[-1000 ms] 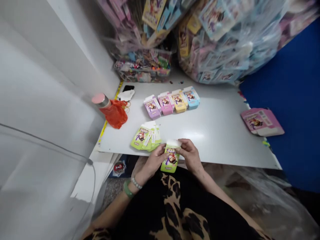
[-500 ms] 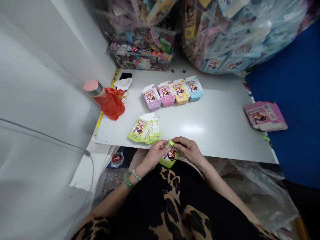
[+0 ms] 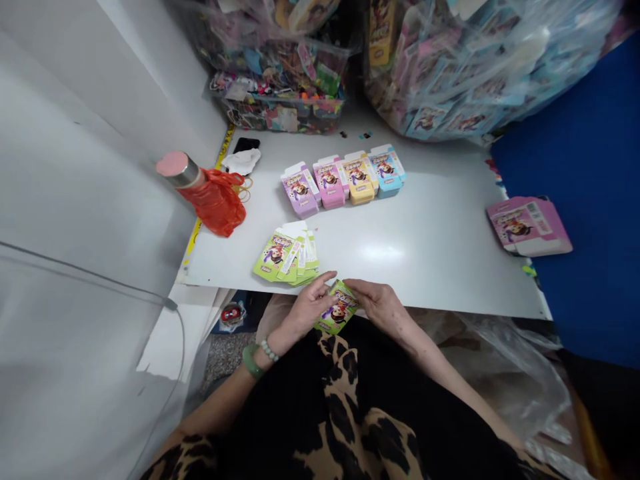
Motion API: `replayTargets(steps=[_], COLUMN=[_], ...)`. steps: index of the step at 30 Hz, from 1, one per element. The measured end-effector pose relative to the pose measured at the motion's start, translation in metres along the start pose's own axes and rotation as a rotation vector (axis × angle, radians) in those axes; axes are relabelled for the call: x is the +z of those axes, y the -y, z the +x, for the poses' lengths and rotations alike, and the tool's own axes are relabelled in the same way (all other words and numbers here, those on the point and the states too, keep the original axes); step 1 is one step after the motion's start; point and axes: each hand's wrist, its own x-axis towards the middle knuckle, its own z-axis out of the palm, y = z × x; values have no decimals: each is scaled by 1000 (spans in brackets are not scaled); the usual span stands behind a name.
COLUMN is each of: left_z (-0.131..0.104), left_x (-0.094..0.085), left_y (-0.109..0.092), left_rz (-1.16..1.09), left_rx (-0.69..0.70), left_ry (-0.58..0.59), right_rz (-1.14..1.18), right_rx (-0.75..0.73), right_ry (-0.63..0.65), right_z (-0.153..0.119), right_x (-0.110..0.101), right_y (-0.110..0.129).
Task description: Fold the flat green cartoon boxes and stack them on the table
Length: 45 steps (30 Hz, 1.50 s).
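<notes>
A small green printed card box (image 3: 340,311) is held at the table's front edge, just above my lap. My left hand (image 3: 306,310) grips its left side, the thumb lying across the printed face and the index finger lifted off. On the other side, my right hand (image 3: 379,303) has its fingers along the right edge and upper corner. The box's top looks closed. Beyond my left hand lies a fanned pile of flat green cartons (image 3: 280,257), overlapping on the table.
Stacks of purple (image 3: 300,191), pink (image 3: 329,183), yellow (image 3: 359,178) and blue cartons (image 3: 386,172) stand in a row. A bottle in a red bag (image 3: 215,200) is at left, a pink carton stack (image 3: 530,227) at right. Bulging clear bags (image 3: 450,87) and a plastic bin (image 3: 285,110) line the back.
The flap at the green box's top has gone down. My left index finger has lifted away, and my right fingers have straightened along the box's edge. The view has shifted slightly.
</notes>
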Motion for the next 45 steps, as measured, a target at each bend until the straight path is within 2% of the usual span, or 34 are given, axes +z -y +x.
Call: replayTargets(steps=[3, 5, 8, 11, 14, 21, 26, 29, 33, 36, 39, 42, 45], left_z=[1, 2, 4, 10, 20, 30, 34, 34, 29, 23, 20, 20, 20], left_x=[-1, -2, -5, -6, -1, 26, 34, 37, 37, 35, 32, 28, 25], left_y=[-3, -5, -7, -10, -15, -31, -27, -23, -26, -30, -32, -33, -34], left_rz=[79, 147, 233, 326, 418, 242, 346, 414, 565, 622, 556, 455, 446], left_rx=[4, 8, -6, -33, -27, 2, -63, -40, 64, 69, 92, 155, 213], left_ry=[20, 27, 21, -14, -75, -145, -122, -158, -150, -93, -121, -163, -158], right_rz=[196, 256, 172, 61, -28, 9, 53, 97, 228, 348, 403, 442, 422], right_rx=[40, 50, 35, 4, -26, -64, -114, -68, -75, 44, 102, 86, 41], right_ry=[57, 42, 50, 122, 138, -69, 52, 2, -60, -185, -211, -206, -197], right_z=[-3, -3, -4, -6, -3, -2, -8, -11, -12, -7, -2, 2, 5], right_x=[-6, -8, -11, -16, -23, -24, -23, -18, -11, -7, -5, -2, 4], right_y=[-8, -12, -10, -2, 2, -4, -9, -13, -20, -25, -22, -11, 2])
